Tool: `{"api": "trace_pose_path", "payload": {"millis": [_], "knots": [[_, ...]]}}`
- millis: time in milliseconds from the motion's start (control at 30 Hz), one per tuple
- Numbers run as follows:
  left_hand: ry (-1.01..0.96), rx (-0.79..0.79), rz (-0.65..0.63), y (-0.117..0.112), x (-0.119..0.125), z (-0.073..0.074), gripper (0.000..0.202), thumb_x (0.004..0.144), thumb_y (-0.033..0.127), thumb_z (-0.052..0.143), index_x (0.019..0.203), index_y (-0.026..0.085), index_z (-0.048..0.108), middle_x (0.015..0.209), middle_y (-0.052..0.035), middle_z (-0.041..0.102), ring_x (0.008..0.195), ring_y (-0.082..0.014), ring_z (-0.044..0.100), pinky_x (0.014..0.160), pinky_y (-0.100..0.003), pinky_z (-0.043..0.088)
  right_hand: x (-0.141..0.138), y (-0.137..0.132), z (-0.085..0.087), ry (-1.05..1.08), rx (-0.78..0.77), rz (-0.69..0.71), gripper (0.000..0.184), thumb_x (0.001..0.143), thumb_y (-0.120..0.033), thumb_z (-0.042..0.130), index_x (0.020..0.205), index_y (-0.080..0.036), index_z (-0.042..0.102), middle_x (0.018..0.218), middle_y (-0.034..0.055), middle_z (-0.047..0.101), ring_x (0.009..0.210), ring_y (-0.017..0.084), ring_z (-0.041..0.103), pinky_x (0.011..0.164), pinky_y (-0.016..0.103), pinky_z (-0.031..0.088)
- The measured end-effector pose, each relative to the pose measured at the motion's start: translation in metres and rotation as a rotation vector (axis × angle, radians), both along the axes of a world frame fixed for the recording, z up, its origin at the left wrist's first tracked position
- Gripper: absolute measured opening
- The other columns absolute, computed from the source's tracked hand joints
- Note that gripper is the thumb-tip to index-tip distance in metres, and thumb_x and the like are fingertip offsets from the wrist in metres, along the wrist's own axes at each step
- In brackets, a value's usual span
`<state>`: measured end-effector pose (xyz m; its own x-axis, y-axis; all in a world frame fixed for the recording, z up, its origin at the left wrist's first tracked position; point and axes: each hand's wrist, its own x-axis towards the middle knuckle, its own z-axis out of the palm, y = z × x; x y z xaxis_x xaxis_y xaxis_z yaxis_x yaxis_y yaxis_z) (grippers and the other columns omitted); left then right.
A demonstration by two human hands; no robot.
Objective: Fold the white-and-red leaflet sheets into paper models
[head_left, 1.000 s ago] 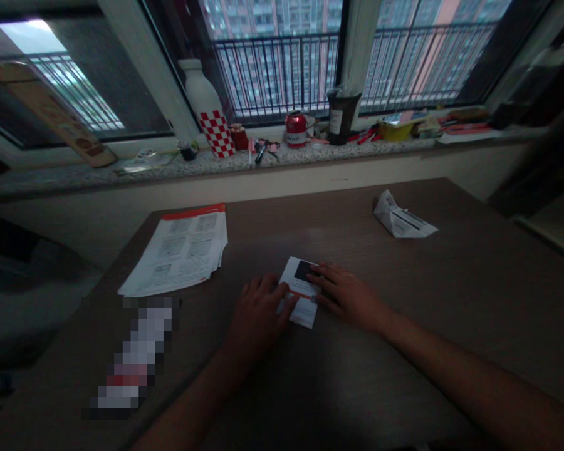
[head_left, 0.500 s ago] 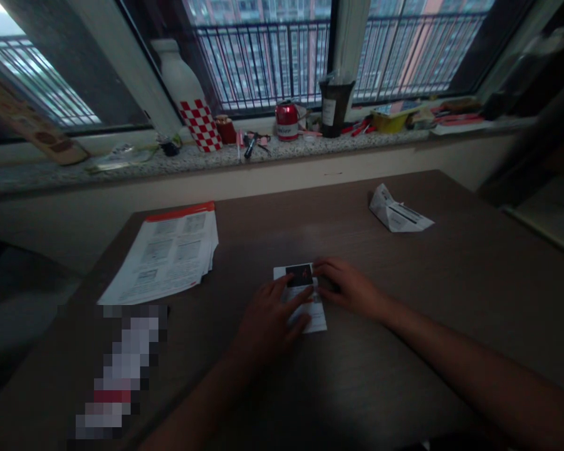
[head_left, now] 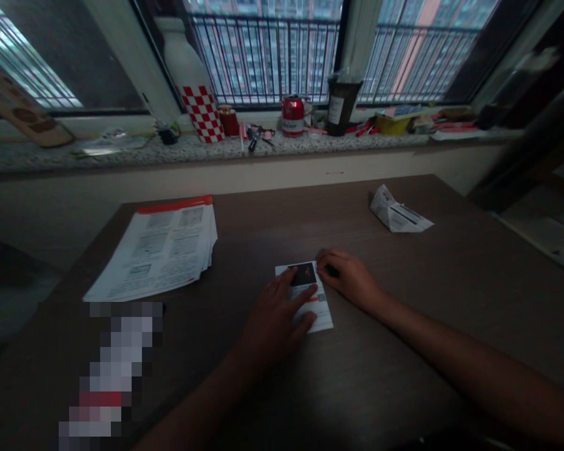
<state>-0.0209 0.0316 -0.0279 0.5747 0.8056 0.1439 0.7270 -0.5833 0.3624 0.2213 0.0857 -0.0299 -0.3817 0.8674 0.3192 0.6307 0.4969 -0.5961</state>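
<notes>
A small folded white leaflet with a dark picture and an orange stripe lies flat on the brown wooden table. My left hand rests on its left half, fingers stretched flat and pressing it down. My right hand sits at the leaflet's upper right edge with its fingers curled in, fingertips pressed against the paper's edge. Both forearms reach in from the bottom of the view.
A stack of printed sheets with an orange top band lies at the left. A folded paper piece sits far right. A pixelated object lies near left. The windowsill holds a checked bottle, a red can, a dark cup and clutter.
The leaflet turned from tilted to nearly straight. My left hand slid over onto it with flat fingers, while my right hand drew back to its upper right edge and curled. The view shifted slightly.
</notes>
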Motion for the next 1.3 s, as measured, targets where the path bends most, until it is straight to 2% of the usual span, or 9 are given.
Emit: {"api": "trace_pose_path", "payload": {"millis": [200,367,667,1300], "knots": [[-0.046,-0.016,0.005,-0.001,0.000,-0.003,0.054,0.100,0.039,0.065,0.153,0.038,0.054,0.171,-0.0076,0.029,0.155,-0.0380,0.031,0.121,-0.060,0.039,-0.001,0.023,0.002,-0.042,0.018,-0.047,0.004,0.094,-0.016,0.069,0.093,-0.020,0.071,0.101,0.0071,0.069,0.095,0.023,0.066,0.087,0.036,0.051],[-0.042,-0.025,0.010,0.001,0.002,-0.002,0.054,0.100,0.041,0.066,0.152,0.037,0.055,0.169,-0.0094,0.030,0.155,-0.0378,0.031,0.122,-0.060,0.039,-0.002,0.032,0.002,-0.061,0.005,-0.055,0.007,0.093,-0.015,0.070,0.088,-0.019,0.070,0.097,0.0058,0.067,0.090,0.020,0.065,0.083,0.034,0.050],[-0.049,0.022,0.030,0.005,0.002,-0.005,0.053,0.099,0.040,0.066,0.151,0.037,0.056,0.169,-0.0072,0.032,0.154,-0.0378,0.033,0.121,-0.060,0.039,-0.008,0.042,-0.006,-0.072,0.001,-0.100,0.006,0.092,-0.015,0.068,0.087,-0.019,0.068,0.093,0.0041,0.062,0.082,0.018,0.059,0.076,0.030,0.046],[-0.018,-0.007,0.044,0.004,0.002,-0.003,0.054,0.100,0.038,0.065,0.153,0.037,0.054,0.169,-0.0078,0.029,0.153,-0.0383,0.033,0.120,-0.061,0.040,-0.006,0.048,-0.015,0.005,-0.030,-0.071,0.006,0.095,-0.018,0.063,0.089,-0.019,0.062,0.092,0.0039,0.059,0.088,0.020,0.058,0.081,0.033,0.044]]}}
